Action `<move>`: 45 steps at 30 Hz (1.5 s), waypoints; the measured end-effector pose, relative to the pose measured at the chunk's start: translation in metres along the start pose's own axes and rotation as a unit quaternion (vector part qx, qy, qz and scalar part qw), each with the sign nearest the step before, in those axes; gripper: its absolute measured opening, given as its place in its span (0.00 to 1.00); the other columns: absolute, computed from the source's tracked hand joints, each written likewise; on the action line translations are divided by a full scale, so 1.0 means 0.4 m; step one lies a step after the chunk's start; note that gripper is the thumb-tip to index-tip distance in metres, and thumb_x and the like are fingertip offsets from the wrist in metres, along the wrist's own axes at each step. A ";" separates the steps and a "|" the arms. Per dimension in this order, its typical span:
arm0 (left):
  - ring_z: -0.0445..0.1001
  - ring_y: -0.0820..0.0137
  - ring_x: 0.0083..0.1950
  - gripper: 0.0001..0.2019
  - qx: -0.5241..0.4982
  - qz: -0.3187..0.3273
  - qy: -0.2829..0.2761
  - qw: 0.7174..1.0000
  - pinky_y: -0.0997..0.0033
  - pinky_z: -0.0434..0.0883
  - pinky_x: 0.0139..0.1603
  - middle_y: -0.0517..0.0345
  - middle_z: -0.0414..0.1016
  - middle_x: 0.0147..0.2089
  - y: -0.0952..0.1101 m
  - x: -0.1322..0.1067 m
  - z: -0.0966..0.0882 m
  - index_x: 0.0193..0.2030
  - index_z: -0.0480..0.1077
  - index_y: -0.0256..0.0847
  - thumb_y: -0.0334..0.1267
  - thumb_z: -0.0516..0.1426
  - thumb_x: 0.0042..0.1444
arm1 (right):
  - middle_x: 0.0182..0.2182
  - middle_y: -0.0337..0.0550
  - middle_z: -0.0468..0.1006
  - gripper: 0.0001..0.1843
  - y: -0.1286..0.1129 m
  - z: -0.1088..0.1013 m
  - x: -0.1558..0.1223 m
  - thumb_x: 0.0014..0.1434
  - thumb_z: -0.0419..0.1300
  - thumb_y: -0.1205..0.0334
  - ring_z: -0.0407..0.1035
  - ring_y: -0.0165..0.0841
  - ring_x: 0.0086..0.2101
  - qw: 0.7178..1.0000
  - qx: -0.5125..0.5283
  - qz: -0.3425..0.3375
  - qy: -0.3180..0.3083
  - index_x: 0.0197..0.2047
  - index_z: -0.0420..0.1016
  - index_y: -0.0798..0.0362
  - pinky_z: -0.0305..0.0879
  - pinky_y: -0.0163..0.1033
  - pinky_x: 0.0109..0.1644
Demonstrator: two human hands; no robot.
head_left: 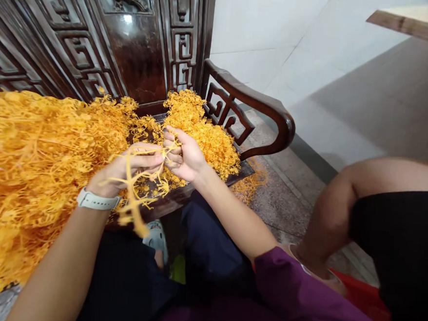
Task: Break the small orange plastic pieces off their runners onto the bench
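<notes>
My left hand (125,171), with a white watch on its wrist, is closed round a tangled strip of orange plastic frame pieces (138,194) that dangles below it. My right hand (183,153) pinches the upper end of the same strip, fingers curled, right beside the left hand. Both hands hover above the seat of a dark carved wooden chair (247,109). A big heap of the same orange plastic pieces (30,167) fills the left side. A smaller heap (205,130) lies on the seat behind my right hand.
Another person's bent arm (346,204) in black clothing is at the right, hand down near a red thing (365,298). Some orange scraps (251,182) lie on the stone floor by the chair. White tiled wall (267,32) stands behind.
</notes>
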State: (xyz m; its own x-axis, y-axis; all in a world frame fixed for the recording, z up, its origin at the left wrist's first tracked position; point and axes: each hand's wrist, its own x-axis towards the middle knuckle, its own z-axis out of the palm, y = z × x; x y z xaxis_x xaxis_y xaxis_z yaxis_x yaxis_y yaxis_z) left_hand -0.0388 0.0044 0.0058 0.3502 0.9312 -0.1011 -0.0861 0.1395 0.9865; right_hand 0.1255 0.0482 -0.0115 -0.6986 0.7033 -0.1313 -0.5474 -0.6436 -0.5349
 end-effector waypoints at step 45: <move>0.78 0.69 0.37 0.15 0.187 0.159 0.256 0.935 0.74 0.73 0.40 0.58 0.81 0.37 -0.023 0.060 0.086 0.43 0.77 0.41 0.25 0.65 0.49 | 0.23 0.29 0.62 0.16 -0.014 -0.046 -0.026 0.74 0.62 0.54 0.50 0.23 0.19 0.938 -0.213 -0.244 0.122 0.34 0.65 0.49 0.44 0.30 0.22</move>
State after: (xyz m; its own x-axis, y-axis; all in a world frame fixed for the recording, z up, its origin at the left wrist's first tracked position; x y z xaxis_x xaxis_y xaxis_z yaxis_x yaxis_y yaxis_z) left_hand 0.0023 0.0138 -0.0011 -0.1378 0.9584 0.2499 0.2549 -0.2095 0.9440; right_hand 0.1442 0.0501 -0.0224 -0.2585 0.9643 0.0570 -0.5041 -0.0844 -0.8595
